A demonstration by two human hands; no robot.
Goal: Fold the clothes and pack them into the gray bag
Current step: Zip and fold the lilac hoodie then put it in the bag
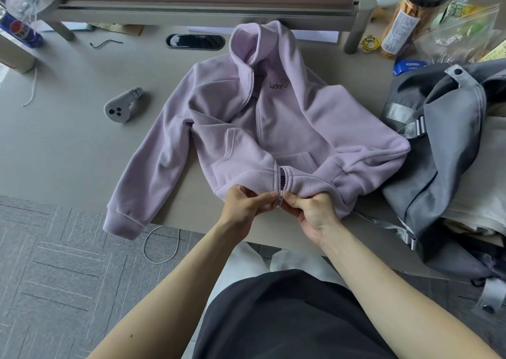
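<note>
Beige table point(68, 139) bearing a lilac fleece jacket point(301, 128), which lay front-up at its middle with the collar toward the far edge and one cuff hanging over the near edge. The gray bag point(443, 145) lay open just beside it on the right, touching the other sleeve, with pale fabric showing inside. At the near hem the left hand point(245, 208) and right hand point(315, 213) each pinched the fleece on either side of the zipper point(281, 187), fingers curled at its lower end, where the two halves stood slightly apart; a small gray controller point(123, 107) lay apart, left of the jacket.
</note>
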